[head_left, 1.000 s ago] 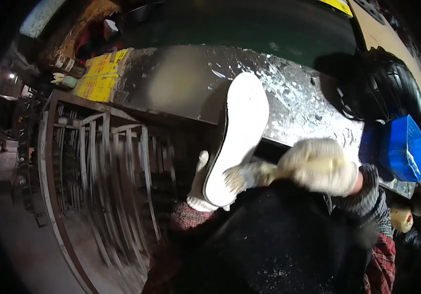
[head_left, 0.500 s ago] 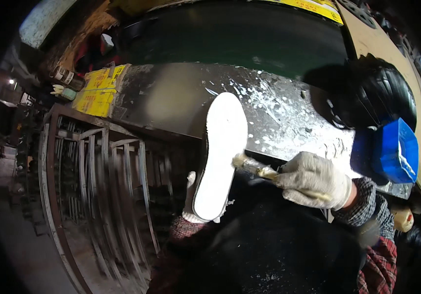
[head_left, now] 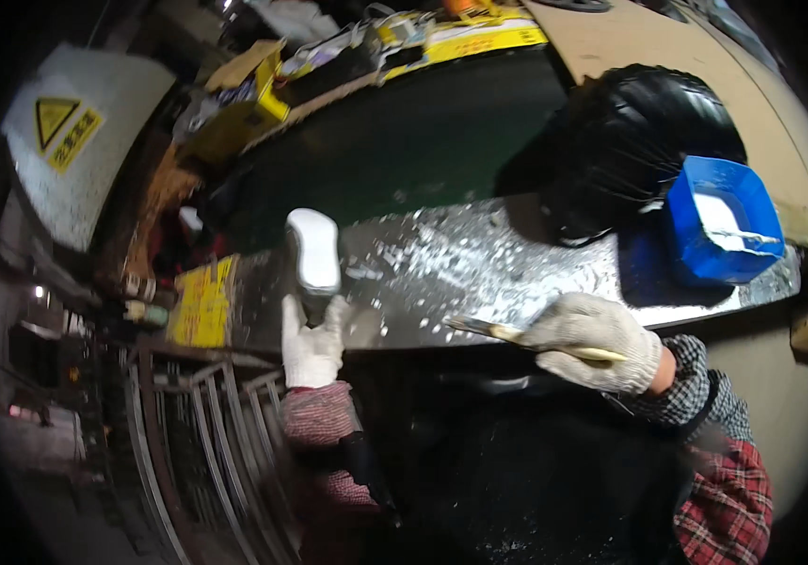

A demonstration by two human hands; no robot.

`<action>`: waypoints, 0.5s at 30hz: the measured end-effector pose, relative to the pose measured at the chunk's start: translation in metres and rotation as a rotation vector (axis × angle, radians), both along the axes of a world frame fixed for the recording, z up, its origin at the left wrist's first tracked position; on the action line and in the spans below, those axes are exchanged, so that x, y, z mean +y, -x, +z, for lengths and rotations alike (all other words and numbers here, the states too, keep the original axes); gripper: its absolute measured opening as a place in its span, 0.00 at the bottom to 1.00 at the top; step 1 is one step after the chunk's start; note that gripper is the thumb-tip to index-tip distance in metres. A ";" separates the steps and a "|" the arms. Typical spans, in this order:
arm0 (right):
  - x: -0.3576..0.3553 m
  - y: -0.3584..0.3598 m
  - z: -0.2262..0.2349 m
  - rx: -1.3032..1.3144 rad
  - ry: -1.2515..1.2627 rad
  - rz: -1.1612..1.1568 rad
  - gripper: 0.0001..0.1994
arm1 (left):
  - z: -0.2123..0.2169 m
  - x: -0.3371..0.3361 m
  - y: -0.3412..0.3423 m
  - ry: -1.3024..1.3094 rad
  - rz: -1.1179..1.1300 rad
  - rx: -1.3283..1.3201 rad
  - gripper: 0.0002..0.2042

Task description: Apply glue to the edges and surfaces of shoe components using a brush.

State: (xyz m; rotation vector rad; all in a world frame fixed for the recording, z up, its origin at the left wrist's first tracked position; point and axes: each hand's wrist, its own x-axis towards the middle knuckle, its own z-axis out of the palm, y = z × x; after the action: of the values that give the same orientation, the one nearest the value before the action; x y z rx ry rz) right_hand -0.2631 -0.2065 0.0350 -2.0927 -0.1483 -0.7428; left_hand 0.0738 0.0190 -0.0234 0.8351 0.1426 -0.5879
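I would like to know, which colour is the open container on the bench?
The container is blue; the head view shows it best.

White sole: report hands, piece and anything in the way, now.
Left hand gripping white sole, white side up. Right hand holding brush, off the sole. Blue tub and black bag off right, clear of sole.
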 end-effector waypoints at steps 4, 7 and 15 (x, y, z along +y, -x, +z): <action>-0.022 0.074 -0.015 0.115 -0.156 -0.217 0.11 | 0.020 -0.078 0.009 0.072 -0.124 -0.136 0.22; -0.023 0.109 -0.012 0.134 -0.261 -0.306 0.11 | 0.028 -0.164 0.081 -0.122 -0.702 -0.137 0.17; -0.021 0.161 -0.018 0.169 -0.497 -0.380 0.11 | 0.026 -0.275 0.150 -0.531 -1.028 0.144 0.18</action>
State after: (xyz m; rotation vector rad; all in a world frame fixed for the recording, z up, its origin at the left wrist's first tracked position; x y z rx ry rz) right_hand -0.4240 -0.2277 0.0167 -1.7044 0.4933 -0.7284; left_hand -0.0762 -0.2559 0.0028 1.3762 -0.0179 -1.6239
